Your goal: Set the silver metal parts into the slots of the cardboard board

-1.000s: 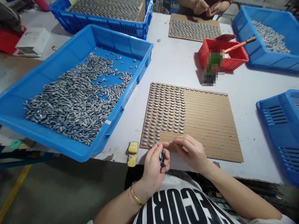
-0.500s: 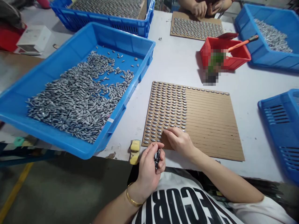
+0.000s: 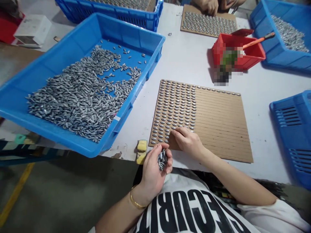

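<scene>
Left hand (image 3: 155, 168) cupped at lower centre, closed loosely round a clutch of small grey oval metal pieces (image 3: 162, 160). Right hand (image 3: 188, 140) fingertips down on brown slotted cardboard sheet (image 3: 218, 123), pinching at a row end, contents hidden. Risks: loose cup spilling pieces off white bench (image 3: 189, 61) edge; sleeve or palm sweeping seated rows; sheet sliding under pressure.

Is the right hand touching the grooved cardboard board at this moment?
Touching. The head view shows the right hand lying on the cardboard board, fingertips pressed against its near rows with no gap; the left hand cups metal pieces.
</scene>
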Available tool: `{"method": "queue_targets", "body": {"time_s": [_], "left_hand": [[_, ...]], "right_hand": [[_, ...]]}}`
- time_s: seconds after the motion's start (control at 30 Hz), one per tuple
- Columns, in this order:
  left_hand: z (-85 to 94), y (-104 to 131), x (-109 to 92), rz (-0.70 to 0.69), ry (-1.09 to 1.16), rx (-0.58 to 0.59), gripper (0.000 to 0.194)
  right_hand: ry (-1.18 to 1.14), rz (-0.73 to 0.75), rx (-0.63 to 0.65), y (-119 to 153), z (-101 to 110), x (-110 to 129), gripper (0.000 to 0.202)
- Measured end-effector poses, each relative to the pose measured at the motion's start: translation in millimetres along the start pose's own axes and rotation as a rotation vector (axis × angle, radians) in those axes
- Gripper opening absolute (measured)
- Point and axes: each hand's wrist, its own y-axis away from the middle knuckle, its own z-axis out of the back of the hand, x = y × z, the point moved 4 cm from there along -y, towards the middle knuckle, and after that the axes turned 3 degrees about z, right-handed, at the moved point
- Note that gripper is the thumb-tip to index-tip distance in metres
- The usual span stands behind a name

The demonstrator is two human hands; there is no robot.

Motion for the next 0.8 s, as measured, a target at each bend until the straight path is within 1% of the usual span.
{"method": "queue_targets", "body": {"time_s": [0.2, 0.27, 0.3, 0.37, 0.43, 0.47, 0.5, 0.53, 0.57, 0.6, 0.67, 0.7, 0.8], "left_hand": [[3.2, 4, -3, -0.034, 0.011, 0.010, 0.021], [5.7, 5, -3, -0.051, 0.003, 0.007, 0.018], [7.1, 6, -4, -0.063, -0.005, 0.005, 0.018], [9.8, 8, -4, -0.082, -0.023, -0.004, 0.018], [11.9, 10, -4, -0.090, -0.032, -0.019, 0.018], [12.6, 10, -4, -0.090, -0.033, -0.029, 0.019], [13.0, 11, -3, -0.088, -0.034, -0.037, 0.019], [13.0, 11, -2, -0.086, -0.036, -0.044, 0.019], [12.7, 12, -2, -0.085, -0.040, -0.048, 0.019], [12.0, 12, -1, -0.084, -0.047, -0.050, 0.019], [10.0, 12, 2, -0.079, -0.060, -0.043, 0.018], [8.8, 13, 3, -0.075, -0.066, -0.036, 0.018], [5.3, 16, 8, -0.056, -0.085, 0.001, 0.018]], "right_hand": [[0.055, 0.002, 0.011, -3, -4, -4, 0.026], [0.035, -0.019, 0.006, -2, 2, -3, 0.027], [0.004, -0.034, -0.007, 0, 9, -1, 0.028], [-0.110, -0.066, -0.050, 7, 28, 7, 0.028], [-0.305, -0.051, -0.045, 20, 49, 20, 0.025], [-0.429, -0.023, 0.005, 29, 55, 28, 0.024], [-0.579, 0.043, 0.126, 38, 56, 38, 0.025], [-0.711, 0.095, 0.260, 50, 52, 48, 0.026], [-0.799, 0.110, 0.377, 62, 45, 55, 0.026], [-0.834, 0.083, 0.441, 73, 35, 59, 0.026], [-0.787, 0.079, 0.458, 91, 11, 64, 0.029], [-0.717, 0.065, 0.431, 97, -3, 64, 0.027], [-0.536, 0.034, 0.455, 108, -39, 65, 0.027]]}}
